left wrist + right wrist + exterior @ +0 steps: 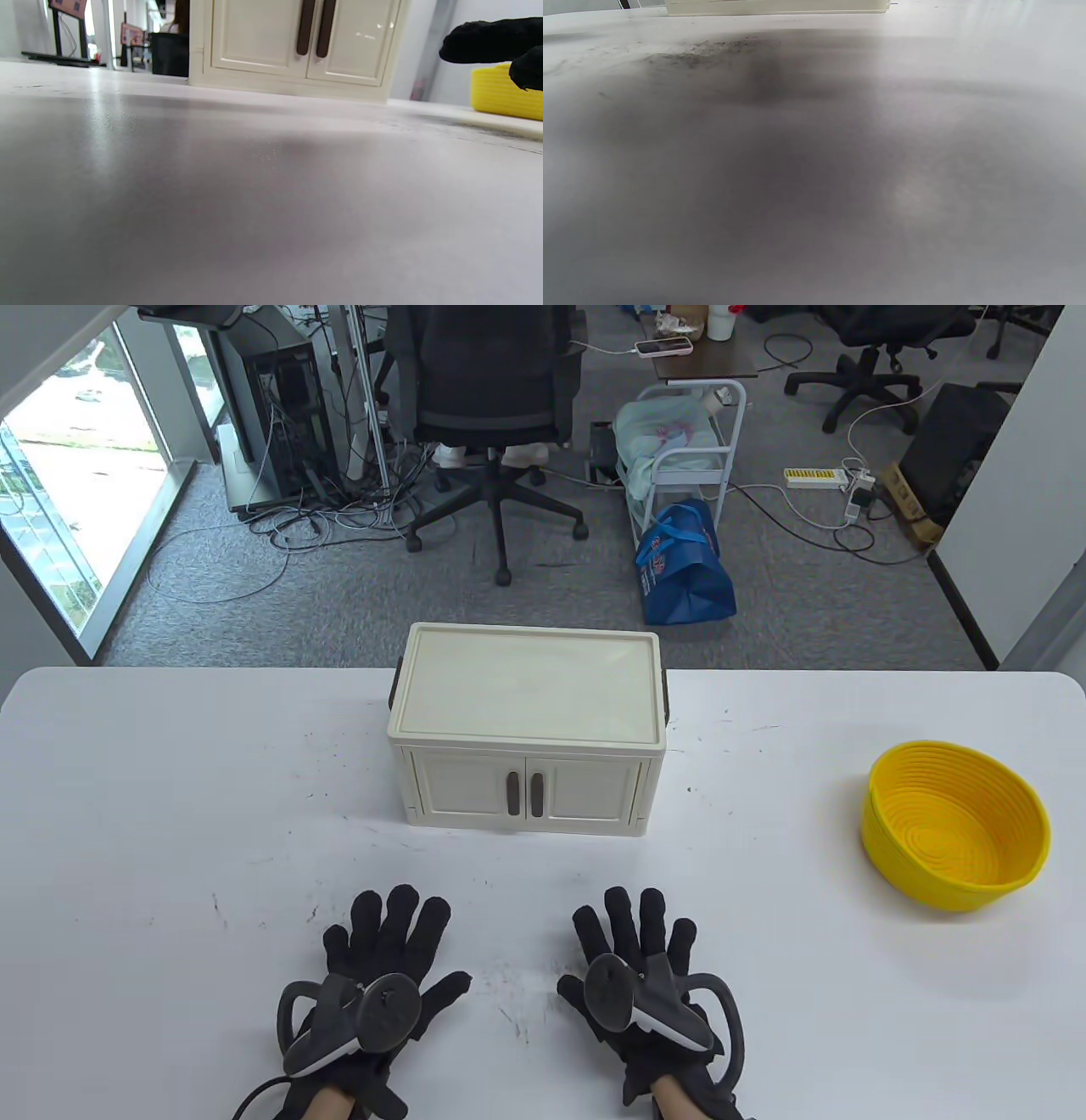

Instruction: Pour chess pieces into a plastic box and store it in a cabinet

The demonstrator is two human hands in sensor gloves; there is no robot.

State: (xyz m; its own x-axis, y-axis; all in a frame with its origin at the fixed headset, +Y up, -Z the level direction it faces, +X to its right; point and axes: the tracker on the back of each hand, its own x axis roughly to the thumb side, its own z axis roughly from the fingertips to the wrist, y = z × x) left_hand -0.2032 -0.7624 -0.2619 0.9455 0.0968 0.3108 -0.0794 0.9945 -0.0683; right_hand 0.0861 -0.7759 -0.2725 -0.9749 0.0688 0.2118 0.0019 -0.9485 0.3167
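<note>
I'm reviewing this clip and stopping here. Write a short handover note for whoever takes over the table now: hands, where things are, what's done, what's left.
Left hand and right hand: both flat on the white table, fingers spread, holding nothing.
Cabinet: at the table's far middle, both doors closed.
Yellow basket: on the right, looks empty.
No chess pieces or plastic box visible in any view. They may already be inside the cabinet, but the closed doors hide that.
Left: open the cabinet to check; otherwise find the pieces and box.
</note>
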